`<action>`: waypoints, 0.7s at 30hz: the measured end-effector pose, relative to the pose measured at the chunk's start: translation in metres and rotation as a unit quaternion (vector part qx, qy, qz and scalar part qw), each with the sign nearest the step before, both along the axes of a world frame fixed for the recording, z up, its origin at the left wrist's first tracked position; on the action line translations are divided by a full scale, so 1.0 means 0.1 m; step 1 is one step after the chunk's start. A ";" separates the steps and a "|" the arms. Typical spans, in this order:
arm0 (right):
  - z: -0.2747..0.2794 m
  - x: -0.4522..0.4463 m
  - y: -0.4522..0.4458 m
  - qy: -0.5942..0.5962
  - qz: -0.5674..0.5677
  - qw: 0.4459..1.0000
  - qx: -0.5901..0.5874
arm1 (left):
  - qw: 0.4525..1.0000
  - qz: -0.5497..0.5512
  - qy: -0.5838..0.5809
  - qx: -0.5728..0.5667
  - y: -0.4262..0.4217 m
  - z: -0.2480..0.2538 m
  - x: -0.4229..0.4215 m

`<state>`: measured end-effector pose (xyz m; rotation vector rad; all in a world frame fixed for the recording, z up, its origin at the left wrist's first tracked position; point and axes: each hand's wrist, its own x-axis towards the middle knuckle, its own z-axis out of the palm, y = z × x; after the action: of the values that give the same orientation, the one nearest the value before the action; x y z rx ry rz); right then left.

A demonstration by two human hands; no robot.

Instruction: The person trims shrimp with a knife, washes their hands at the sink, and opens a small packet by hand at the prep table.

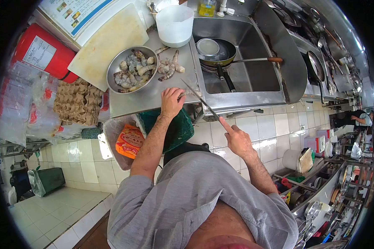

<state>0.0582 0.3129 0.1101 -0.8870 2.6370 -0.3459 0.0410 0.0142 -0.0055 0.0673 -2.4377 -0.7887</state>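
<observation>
My right hand (238,140) grips a long-bladed knife (201,101), its index finger stretched along the top of the blade. The knife points up and left over the counter's front edge. My left hand (171,101) rests at that edge, its fingers closed on a raw shrimp (188,91) that is mostly hidden. The knife blade lies close to this shrimp; whether it touches I cannot tell. Beyond my left hand, several loose raw shrimp (167,68) lie on the steel counter. To their left stands a metal bowl (109,77) with many grey raw shrimp inside.
A white cutting board (108,45) leans at the back left, and a white bucket (175,27) stands behind the shrimp. The sink (253,54) on the right holds pans (228,47). Below the counter are a green bin (183,133) and an orange packet (129,140).
</observation>
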 end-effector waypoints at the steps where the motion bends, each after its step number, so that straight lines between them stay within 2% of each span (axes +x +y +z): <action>1: 0.03 0.00 -0.01 0.000 0.007 1.000 0.011 | 1.000 0.000 0.000 0.001 0.00 -0.01 0.00; 9: 0.23 -0.04 0.00 -0.023 0.028 0.998 0.058 | 1.000 -0.004 -0.014 0.005 -0.02 -0.01 -0.01; 14: -0.04 -0.12 -0.29 -0.024 0.017 1.000 0.003 | 0.999 -0.006 -0.027 0.019 -0.02 -0.03 -0.01; 17: -0.02 -0.07 -0.24 -0.017 0.007 0.999 -0.043 | 1.000 0.000 -0.022 0.011 -0.01 0.09 -0.02; 19: 0.09 0.00 -0.17 -0.031 -0.022 0.999 -0.035 | 1.000 0.009 -0.010 0.004 0.07 0.18 -0.05; 21: 0.10 0.08 -0.08 -0.048 -0.049 0.997 -0.026 | 0.997 -0.065 -0.012 -0.042 0.08 0.23 -0.13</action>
<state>0.0663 0.3051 0.1203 -0.7379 2.5983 -0.4726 0.0284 0.0225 0.0177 -0.1159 -2.5159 -0.7428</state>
